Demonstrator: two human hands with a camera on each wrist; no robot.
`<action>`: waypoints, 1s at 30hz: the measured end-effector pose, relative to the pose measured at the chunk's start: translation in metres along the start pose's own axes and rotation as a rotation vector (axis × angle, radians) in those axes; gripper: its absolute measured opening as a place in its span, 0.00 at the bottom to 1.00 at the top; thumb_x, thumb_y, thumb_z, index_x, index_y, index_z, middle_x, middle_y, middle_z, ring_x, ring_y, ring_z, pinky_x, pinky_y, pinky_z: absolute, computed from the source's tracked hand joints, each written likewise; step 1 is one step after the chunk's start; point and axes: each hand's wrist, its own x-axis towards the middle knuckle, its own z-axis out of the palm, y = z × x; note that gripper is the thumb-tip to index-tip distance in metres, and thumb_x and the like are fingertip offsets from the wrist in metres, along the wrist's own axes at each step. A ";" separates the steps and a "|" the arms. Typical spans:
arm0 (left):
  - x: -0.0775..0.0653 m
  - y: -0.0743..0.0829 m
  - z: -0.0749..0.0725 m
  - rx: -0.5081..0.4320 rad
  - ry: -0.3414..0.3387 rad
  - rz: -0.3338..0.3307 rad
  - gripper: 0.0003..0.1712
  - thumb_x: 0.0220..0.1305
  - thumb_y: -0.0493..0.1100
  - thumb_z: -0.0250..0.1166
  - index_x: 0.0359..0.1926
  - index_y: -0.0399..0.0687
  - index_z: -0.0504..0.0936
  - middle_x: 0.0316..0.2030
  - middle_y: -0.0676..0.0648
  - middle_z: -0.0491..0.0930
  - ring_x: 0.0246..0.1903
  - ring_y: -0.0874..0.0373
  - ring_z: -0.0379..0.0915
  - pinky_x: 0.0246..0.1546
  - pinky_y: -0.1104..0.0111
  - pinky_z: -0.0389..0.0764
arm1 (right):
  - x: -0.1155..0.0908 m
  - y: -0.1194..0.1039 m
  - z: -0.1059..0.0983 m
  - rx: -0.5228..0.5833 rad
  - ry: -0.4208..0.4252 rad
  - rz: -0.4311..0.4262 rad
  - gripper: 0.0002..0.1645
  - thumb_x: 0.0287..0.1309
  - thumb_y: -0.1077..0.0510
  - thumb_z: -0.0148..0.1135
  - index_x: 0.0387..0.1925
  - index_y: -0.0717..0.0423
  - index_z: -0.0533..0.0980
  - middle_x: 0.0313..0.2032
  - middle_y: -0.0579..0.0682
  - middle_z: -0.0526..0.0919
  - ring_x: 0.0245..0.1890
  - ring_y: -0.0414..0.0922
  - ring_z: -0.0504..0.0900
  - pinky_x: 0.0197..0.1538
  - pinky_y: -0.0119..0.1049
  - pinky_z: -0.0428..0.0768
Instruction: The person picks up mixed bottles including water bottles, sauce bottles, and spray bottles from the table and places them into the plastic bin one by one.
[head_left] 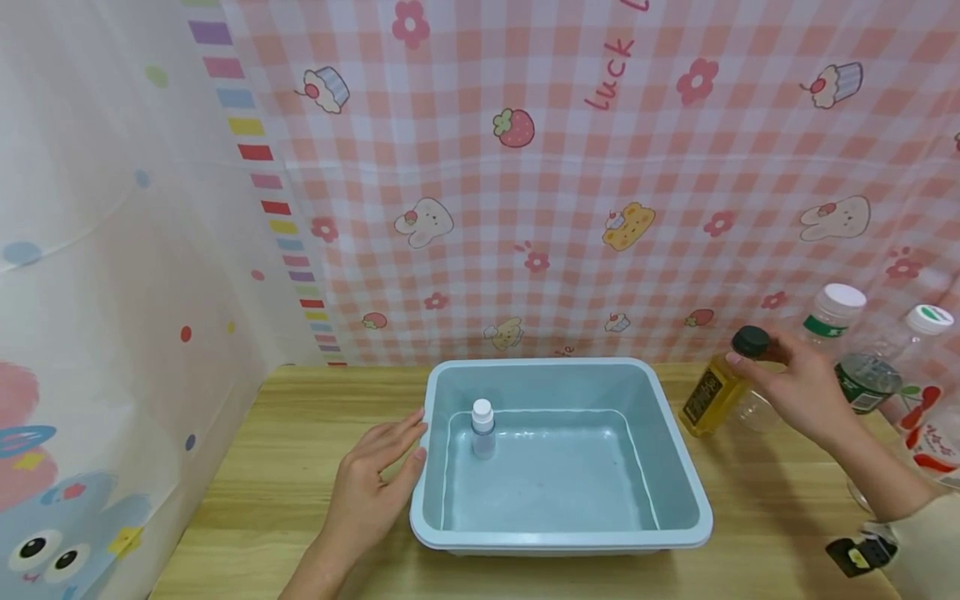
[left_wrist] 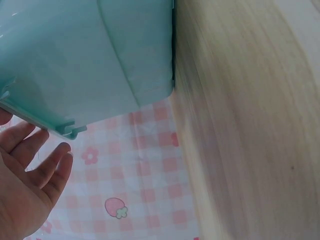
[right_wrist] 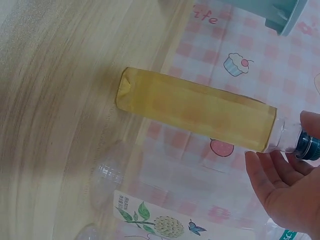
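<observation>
A light-blue plastic basin [head_left: 562, 540] stands on the wooden table, with a small white-capped bottle [head_left: 483, 429] upright inside at its left. My left hand [head_left: 371, 479] rests its fingertips against the basin's left rim; the left wrist view shows its fingers [left_wrist: 52, 170] loosely bent beside that rim. To the right of the basin, my right hand [head_left: 806, 387] holds a bottle of yellow liquid [head_left: 708, 400] by its dark cap [head_left: 750, 340]. That bottle tilts a little, and its base is at or near the tabletop; I cannot tell if they touch.
Several clear bottles crowd the right side, among them a white-capped one [head_left: 842, 304], one with a green label [head_left: 866, 383] and one with a red cherry label [head_left: 933, 442]. A checked pink cloth [head_left: 562, 192] hangs behind the table [head_left: 300, 433].
</observation>
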 end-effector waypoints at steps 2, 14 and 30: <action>0.000 0.000 0.000 -0.003 0.004 0.004 0.19 0.60 0.28 0.72 0.54 0.36 0.89 0.58 0.44 0.85 0.52 0.47 0.83 0.59 0.77 0.76 | 0.000 0.000 0.000 -0.003 -0.007 0.009 0.28 0.74 0.49 0.63 0.62 0.68 0.74 0.54 0.72 0.82 0.59 0.72 0.76 0.39 0.15 0.69; -0.002 -0.001 -0.001 -0.002 -0.028 -0.038 0.18 0.62 0.29 0.71 0.54 0.35 0.88 0.58 0.43 0.85 0.54 0.46 0.82 0.60 0.74 0.77 | -0.001 -0.003 0.001 0.000 -0.027 0.039 0.30 0.76 0.46 0.60 0.63 0.68 0.74 0.54 0.75 0.81 0.57 0.72 0.77 0.36 0.19 0.73; -0.001 -0.002 0.000 -0.004 -0.024 -0.031 0.18 0.61 0.29 0.71 0.53 0.35 0.89 0.58 0.42 0.85 0.54 0.47 0.82 0.59 0.73 0.78 | 0.001 -0.006 -0.005 -0.015 -0.033 0.073 0.31 0.76 0.43 0.60 0.62 0.66 0.76 0.55 0.73 0.82 0.54 0.67 0.80 0.34 0.24 0.76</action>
